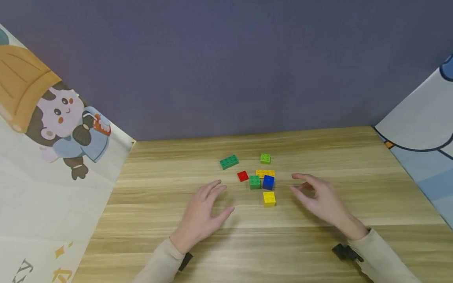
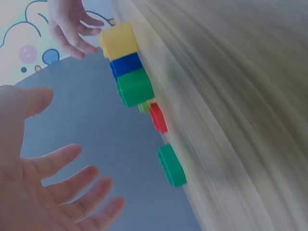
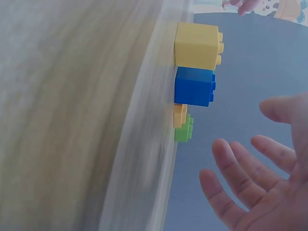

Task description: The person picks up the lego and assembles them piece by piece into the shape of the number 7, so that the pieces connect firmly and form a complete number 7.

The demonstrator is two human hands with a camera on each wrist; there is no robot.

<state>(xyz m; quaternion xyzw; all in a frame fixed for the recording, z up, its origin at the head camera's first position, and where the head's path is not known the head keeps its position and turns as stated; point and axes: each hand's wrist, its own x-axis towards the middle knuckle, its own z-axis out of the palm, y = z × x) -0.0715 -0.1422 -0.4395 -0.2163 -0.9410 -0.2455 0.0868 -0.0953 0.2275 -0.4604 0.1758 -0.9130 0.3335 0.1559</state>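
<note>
Several toy building bricks lie loose on the wooden table between my two hands. A long green brick point(image 1: 229, 162) and a small flat red brick point(image 1: 242, 176) are at the left of the group. A square green brick point(image 1: 255, 182) sits beside a blue brick point(image 1: 268, 182), with a flat orange-yellow brick point(image 1: 265, 173) just behind them. The lime brick point(image 1: 265, 158) is farthest back; a yellow brick point(image 1: 269, 199) is nearest. My left hand point(image 1: 202, 214), fingers spread, holds nothing left of the bricks. To their right, my right hand point(image 1: 323, 202) is empty, fingers relaxed.
The wooden tabletop point(image 1: 159, 169) ends at a dark blue-grey upright panel point(image 1: 226, 70) behind. White sheets with cartoon prints stand at both sides, the left one point(image 1: 70, 204) showing a figure in an orange hat. Dark wrist straps point(image 1: 347, 252) sit at the sleeves.
</note>
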